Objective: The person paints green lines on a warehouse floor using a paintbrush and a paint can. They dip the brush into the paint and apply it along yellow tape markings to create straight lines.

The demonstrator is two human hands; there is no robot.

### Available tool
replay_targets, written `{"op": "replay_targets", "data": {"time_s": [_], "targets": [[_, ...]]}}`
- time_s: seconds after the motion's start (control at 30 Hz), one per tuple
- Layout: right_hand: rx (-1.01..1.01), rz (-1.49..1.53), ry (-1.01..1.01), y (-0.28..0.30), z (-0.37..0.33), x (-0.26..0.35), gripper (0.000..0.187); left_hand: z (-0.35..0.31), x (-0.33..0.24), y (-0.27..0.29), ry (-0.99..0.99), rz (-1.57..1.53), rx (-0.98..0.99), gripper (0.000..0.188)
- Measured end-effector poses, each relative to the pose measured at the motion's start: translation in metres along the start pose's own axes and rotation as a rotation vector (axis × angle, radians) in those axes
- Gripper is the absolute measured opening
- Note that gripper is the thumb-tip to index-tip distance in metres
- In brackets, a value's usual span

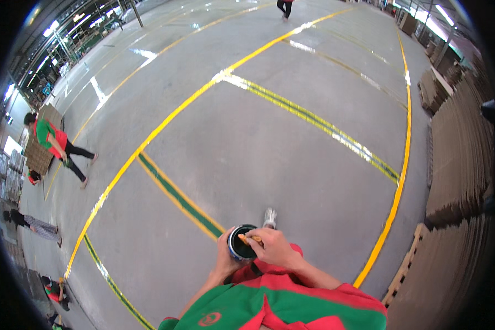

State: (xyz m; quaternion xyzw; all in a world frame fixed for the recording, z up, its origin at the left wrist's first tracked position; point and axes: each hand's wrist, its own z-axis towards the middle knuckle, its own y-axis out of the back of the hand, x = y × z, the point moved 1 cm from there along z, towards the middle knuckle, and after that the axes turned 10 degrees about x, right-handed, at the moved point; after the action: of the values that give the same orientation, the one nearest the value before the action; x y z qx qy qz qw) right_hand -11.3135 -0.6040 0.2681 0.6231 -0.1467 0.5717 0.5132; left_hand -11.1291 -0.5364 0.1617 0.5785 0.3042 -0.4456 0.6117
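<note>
Held close in front of my body is a round paint can [232, 254], its top uncovered and its inside dark. My left hand [223, 257] is wrapped around the can's left side. My right hand [275, 248] pinches the orange-yellow handle of what looks like a paintbrush [252, 240] over the can's mouth. The brush's lower end dips into the dark inside, so its bristles are hidden. Just beyond the can, a pale shoe [270, 216] shows on the floor.
Yellow lines [176, 116] and a green band with yellow edges [179, 195] mark the grey floor. Stacks of brown cardboard [459, 159] and a wooden pallet [404, 267] line the right. Several people, one in red and green [54, 140], are at the left; another person [284, 7] is far ahead.
</note>
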Motion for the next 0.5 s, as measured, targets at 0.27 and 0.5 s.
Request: {"op": "replay_targets", "data": {"time_s": [0.27,0.5], "targets": [[0.034,-0.123,0.067,0.142,0.211,-0.088,0.015,0.281,0.018,0.015,-0.007,0.03,-0.008,0.12],[-0.108,0.255,-0.32,0.243,0.385,-0.201,0.014,0.514,0.064,0.048,0.015,-0.191,0.082,0.106]]}}
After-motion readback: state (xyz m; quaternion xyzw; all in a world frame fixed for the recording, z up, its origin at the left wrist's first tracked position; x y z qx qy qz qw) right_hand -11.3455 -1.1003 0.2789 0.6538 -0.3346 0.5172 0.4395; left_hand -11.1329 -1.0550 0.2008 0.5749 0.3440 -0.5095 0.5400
